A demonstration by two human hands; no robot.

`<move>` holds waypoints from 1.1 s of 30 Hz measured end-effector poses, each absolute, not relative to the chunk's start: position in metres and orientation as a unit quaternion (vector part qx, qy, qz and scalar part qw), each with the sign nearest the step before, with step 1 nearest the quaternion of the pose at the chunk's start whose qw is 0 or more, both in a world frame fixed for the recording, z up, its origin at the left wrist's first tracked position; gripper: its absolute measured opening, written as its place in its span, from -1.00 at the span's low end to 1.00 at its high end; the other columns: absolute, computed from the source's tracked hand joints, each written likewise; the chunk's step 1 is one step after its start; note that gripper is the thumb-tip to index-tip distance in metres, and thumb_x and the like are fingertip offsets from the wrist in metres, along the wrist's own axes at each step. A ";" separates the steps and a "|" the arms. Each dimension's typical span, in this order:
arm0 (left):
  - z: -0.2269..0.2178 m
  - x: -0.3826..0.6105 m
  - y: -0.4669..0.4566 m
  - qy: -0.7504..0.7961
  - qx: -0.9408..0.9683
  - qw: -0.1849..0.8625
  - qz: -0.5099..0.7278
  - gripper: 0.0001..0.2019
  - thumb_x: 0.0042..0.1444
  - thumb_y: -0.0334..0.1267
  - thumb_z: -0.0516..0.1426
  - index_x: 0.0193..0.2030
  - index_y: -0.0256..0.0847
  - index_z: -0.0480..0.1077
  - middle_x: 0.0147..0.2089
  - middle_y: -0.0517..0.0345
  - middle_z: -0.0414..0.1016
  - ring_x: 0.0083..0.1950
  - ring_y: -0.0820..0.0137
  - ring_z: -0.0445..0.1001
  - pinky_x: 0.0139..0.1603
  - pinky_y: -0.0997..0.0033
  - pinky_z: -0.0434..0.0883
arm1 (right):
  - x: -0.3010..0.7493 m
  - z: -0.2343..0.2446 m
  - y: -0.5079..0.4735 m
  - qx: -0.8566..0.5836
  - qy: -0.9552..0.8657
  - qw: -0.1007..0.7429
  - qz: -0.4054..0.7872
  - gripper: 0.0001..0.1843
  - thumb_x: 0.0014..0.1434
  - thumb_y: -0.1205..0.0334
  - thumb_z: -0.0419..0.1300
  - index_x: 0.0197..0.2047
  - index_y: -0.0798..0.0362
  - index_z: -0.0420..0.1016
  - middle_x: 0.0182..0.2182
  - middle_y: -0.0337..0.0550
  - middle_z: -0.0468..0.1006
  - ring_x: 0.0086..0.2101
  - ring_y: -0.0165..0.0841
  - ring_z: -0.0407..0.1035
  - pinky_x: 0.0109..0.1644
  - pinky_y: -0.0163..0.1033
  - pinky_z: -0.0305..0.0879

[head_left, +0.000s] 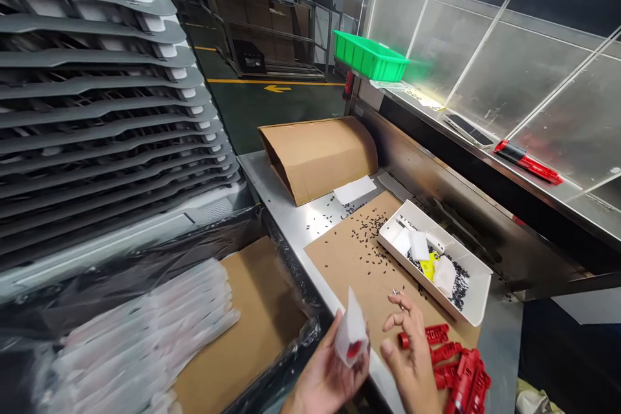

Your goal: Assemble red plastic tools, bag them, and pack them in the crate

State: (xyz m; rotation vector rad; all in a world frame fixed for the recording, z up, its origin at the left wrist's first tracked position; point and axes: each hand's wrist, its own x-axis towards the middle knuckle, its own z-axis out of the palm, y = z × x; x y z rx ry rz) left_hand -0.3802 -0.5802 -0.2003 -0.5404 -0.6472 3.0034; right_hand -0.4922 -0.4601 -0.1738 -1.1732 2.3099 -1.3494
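Observation:
My left hand [334, 362] is closed around a red part in a white wrapper [350, 330]; the red end shows at the wrapper's near opening. Beside it, my right hand [410, 349] is raised with its fingers bent and apart, apparently holding nothing. Several red plastic parts [463, 375] lie in a pile on the bench just right of my right hand. A sheet of brown cardboard [339, 252] covers the bench, scattered with small black pieces [371, 226].
A white tray [480, 297] holds black pieces, white paper and a yellow packet. To the left, a lined box [262, 272] contains rows of wrapped parts [145, 330]. Behind stand a curved cardboard piece [320, 155], stacked grey trays [97, 90] and a shelf with a green bin [371, 58], a phone [468, 129] and a red-black tool [528, 162].

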 end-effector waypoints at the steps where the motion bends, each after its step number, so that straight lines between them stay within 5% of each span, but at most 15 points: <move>1: -0.200 -0.379 -0.581 -0.204 -0.176 0.013 0.963 -0.61 -0.02 -0.23 0.38 -0.12 -0.44 0.45 -0.26 -0.04 0.66 -0.30 0.29 0.61 -0.17 0.37 0.53 | -0.491 -0.177 -0.461 -0.416 0.782 0.111 -0.451 -0.74 0.20 -0.06 0.16 -0.27 -0.06 0.46 0.18 -0.03 0.33 0.28 -0.03 0.09 0.25 0.14 0.18; 4: -0.200 -0.377 -0.580 -0.192 -0.182 0.027 0.964 -0.60 -0.01 -0.16 0.37 -0.17 -0.46 0.46 -0.35 -0.05 0.65 -0.41 0.26 0.60 -0.30 0.38 0.55 | -0.484 -0.182 -0.467 -0.444 0.776 0.120 -0.431 -0.78 0.16 -0.02 0.22 -0.33 -0.06 0.50 0.20 -0.03 0.31 0.29 0.00 0.04 0.26 0.22 0.13; 8: -0.199 -0.371 -0.582 -0.187 -0.197 0.023 0.962 -0.62 0.03 -0.18 0.35 -0.14 -0.47 0.45 -0.29 -0.08 0.65 -0.28 0.24 0.62 -0.22 0.42 0.56 | -0.479 -0.181 -0.471 -0.450 0.770 0.089 -0.443 -0.76 0.26 0.14 0.13 -0.41 -0.03 0.51 0.15 -0.02 0.37 0.28 -0.04 0.06 0.28 0.29 0.06; 11: -0.202 -0.367 -0.586 -0.185 -0.211 0.007 0.960 -0.69 0.06 -0.25 0.33 -0.13 -0.43 0.47 -0.25 -0.07 0.66 -0.22 0.26 0.63 -0.17 0.44 0.55 | -0.482 -0.184 -0.467 -0.436 0.764 0.090 -0.467 -0.76 0.31 0.18 0.05 -0.26 -0.05 0.54 0.17 -0.02 0.36 0.30 -0.07 0.04 0.29 0.25 0.07; 15: -0.206 -0.364 -0.588 -0.182 -0.221 -0.010 0.958 -0.73 0.06 -0.26 0.34 -0.16 -0.40 0.50 -0.26 -0.04 0.67 -0.18 0.27 0.63 -0.11 0.43 0.52 | -0.485 -0.196 -0.464 -0.402 0.758 0.117 -0.500 -0.77 0.29 0.05 0.07 -0.11 -0.08 0.49 0.21 -0.04 0.33 0.30 -0.07 0.08 0.26 0.19 0.16; 20: -0.205 -0.362 -0.588 -0.179 -0.222 0.016 0.958 -0.62 0.06 -0.10 0.32 -0.17 -0.45 0.49 -0.21 -0.20 0.65 -0.24 0.13 0.62 -0.09 0.11 0.50 | -0.483 -0.212 -0.471 -0.429 0.759 0.100 -0.479 -0.75 0.13 -0.02 0.26 -0.38 -0.01 0.50 0.18 0.03 0.36 0.25 0.03 0.15 0.20 0.16 0.23; 23: -0.206 -0.359 -0.589 -0.177 -0.245 0.025 0.953 -0.67 0.17 -0.06 0.23 -0.19 -0.37 0.50 -0.26 -0.05 0.66 -0.24 0.23 0.62 -0.04 0.12 0.45 | -0.481 -0.213 -0.477 -0.441 0.755 0.109 -0.473 -0.75 0.14 0.02 0.25 -0.45 0.00 0.52 0.16 0.04 0.36 0.26 0.03 0.12 0.21 0.18 0.21; 27: -0.210 -0.358 -0.593 -0.166 -0.265 0.025 0.950 -0.58 0.17 -0.01 0.22 -0.19 -0.46 0.50 -0.31 -0.09 0.65 -0.33 0.24 0.60 -0.16 0.17 0.45 | -0.479 -0.211 -0.485 -0.421 0.749 0.122 -0.496 -0.60 0.11 -0.20 0.21 -0.36 -0.02 0.54 0.19 0.05 0.32 0.28 0.07 0.06 0.24 0.27 0.12; 33: -0.218 -0.354 -0.601 -0.209 -0.275 0.021 0.938 -0.58 0.22 0.02 0.15 -0.15 -0.41 0.48 -0.29 -0.11 0.66 -0.21 0.21 0.61 0.00 0.05 0.40 | -0.486 -0.224 -0.485 -0.461 0.757 0.149 -0.438 -0.77 0.24 0.17 0.16 -0.45 0.01 0.48 0.17 0.00 0.35 0.31 -0.04 0.03 0.23 0.14 0.21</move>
